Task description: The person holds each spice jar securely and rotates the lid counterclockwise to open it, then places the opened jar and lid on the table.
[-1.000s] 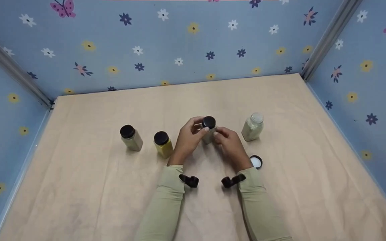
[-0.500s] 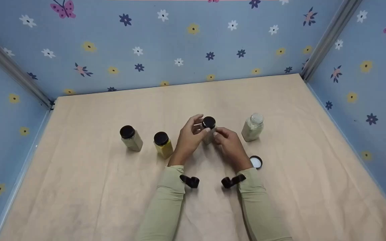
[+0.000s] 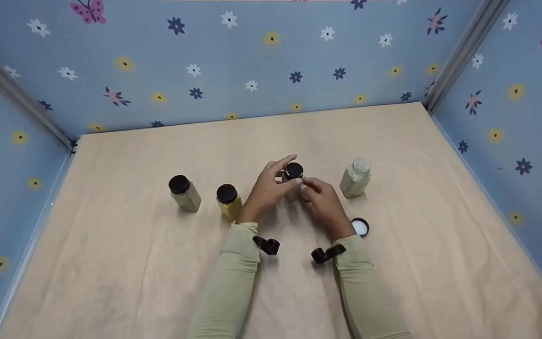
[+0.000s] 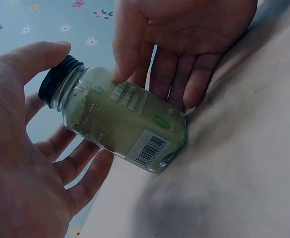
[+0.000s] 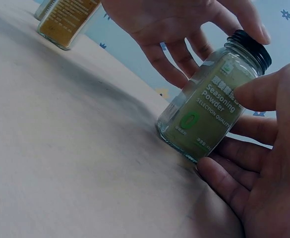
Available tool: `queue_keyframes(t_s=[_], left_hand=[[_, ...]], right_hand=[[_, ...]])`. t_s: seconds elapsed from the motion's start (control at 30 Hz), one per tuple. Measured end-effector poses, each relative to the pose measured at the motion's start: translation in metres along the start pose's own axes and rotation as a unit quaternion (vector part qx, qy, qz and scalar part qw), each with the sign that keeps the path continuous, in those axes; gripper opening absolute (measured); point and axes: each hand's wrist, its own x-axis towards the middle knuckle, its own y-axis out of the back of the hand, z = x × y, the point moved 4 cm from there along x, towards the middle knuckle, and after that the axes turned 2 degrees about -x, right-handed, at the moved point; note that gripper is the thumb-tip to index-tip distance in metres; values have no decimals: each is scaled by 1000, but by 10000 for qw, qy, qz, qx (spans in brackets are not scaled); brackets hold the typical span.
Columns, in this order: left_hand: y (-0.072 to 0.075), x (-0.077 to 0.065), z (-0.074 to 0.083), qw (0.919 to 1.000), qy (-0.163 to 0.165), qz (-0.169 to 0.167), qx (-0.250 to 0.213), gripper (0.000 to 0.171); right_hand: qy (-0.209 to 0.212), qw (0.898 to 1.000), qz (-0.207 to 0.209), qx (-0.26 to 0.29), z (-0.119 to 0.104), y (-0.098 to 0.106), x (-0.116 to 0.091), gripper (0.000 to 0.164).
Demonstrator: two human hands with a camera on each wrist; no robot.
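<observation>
A glass seasoning jar (image 3: 291, 192) with greenish powder and a printed label stands between the two hands. Its black cap (image 4: 58, 79) is on the neck. My left hand (image 3: 267, 186) has its thumb and index finger at opposite sides of this cap; its other fingers spread loosely behind the jar. Lower down, my right hand (image 3: 323, 201) holds the glass body, thumb on the label side and fingers behind. Whether the base touches the table is hard to tell. Just beyond the right hand stands an uncapped jar (image 3: 355, 181) of pale powder.
A loose black cap (image 3: 360, 227) lies white inside up by the right wrist. To the left stand a capped yellow-powder jar (image 3: 229, 202) and a capped greenish jar (image 3: 186, 194). Flower-patterned panels (image 3: 233, 56) border the cloth-covered table (image 3: 111, 263).
My left hand has shifted slightly forward and its thumb has slid to the right across the cap, with the index finger reaching further over. The right hand and the jar have stayed in place.
</observation>
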Motion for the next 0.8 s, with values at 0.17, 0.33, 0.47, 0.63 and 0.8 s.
queue_keyframes(t_s=[0.17, 0.33, 0.47, 0.63, 0.8], left_hand=[[0, 1, -2, 9999, -86, 21, 55, 54], [0, 0, -3, 9999, -64, 45, -88, 53], [0, -1, -3, 9995, -36, 59, -297, 53], [1, -2, -2, 9988, -103, 41, -472, 52], [1, -3, -5, 9989, -99, 196, -420, 50]], right_hand=[[-21, 10000, -38, -33, 0, 0, 0, 28], [-11, 9999, -88, 85, -3, 0, -1, 31], [-73, 9999, -70, 109, -2, 0, 0, 32], [-57, 10000, 52, -35, -1, 1, 2, 32], [-17, 10000, 20, -56, 0, 0, 1, 31]])
